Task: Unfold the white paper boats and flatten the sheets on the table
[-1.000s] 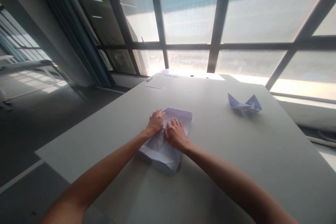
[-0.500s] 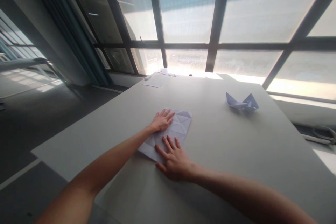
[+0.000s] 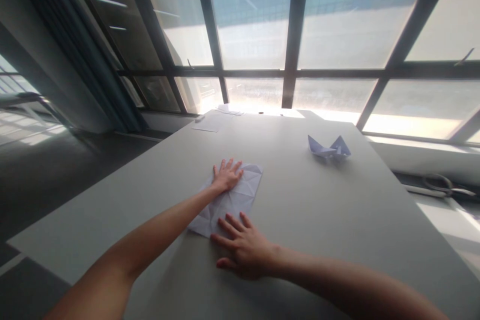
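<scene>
A creased sheet of white paper [image 3: 234, 200] lies on the white table in front of me, its surface crossed by fold lines. My left hand [image 3: 227, 177] rests flat on the paper's far left part with its fingers spread. Nearer to me, my right hand [image 3: 243, 247] is open too, its fingertips at the paper's near right edge and its palm over the bare tabletop. Part of the sheet is hidden under both hands and the left forearm.
A folded paper shape [image 3: 330, 148] with two raised points stands on the table [image 3: 292, 195] to the right. Loose flat sheets [image 3: 212, 122] lie at the far left corner. Large windows [image 3: 255, 35] rise behind the table, and a dark curtain [image 3: 86, 60] hangs at left.
My right hand has slid toward me along the paper to its near edge. The left hand stays on the far part, and the whole view has shifted slightly.
</scene>
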Demonstrator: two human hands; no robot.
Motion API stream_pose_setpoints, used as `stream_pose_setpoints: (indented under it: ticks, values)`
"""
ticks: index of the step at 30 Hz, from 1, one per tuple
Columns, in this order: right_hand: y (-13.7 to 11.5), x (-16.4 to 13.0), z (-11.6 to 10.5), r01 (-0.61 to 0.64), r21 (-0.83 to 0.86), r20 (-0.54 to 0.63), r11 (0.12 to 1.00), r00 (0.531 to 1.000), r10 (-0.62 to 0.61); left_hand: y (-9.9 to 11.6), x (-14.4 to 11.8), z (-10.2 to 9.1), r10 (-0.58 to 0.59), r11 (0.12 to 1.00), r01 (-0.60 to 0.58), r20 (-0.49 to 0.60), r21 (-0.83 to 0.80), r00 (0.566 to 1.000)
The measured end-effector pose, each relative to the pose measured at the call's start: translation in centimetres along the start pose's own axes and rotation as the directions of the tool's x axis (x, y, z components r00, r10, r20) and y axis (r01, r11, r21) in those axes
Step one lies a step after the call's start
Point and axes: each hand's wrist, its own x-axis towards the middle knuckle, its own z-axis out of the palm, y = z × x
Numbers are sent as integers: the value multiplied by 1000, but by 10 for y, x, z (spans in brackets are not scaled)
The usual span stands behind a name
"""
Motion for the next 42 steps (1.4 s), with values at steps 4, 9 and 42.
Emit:
stream_pose_setpoints:
  ticks: [4, 9, 42]
  values:
    - [10, -32, -11, 100, 96, -14, 990, 995, -99, -5, 3, 4, -14, 1000, 14, -13, 18, 1000]
    - [68, -61, -43, -123, 169, -420, 978, 888, 185, 13, 22, -24, 55, 998, -53, -39, 39, 998]
    - [166, -110, -111, -479, -23, -751, 878, 588, 302, 202, 15, 4, 138, 338, -41, 7, -940, 990]
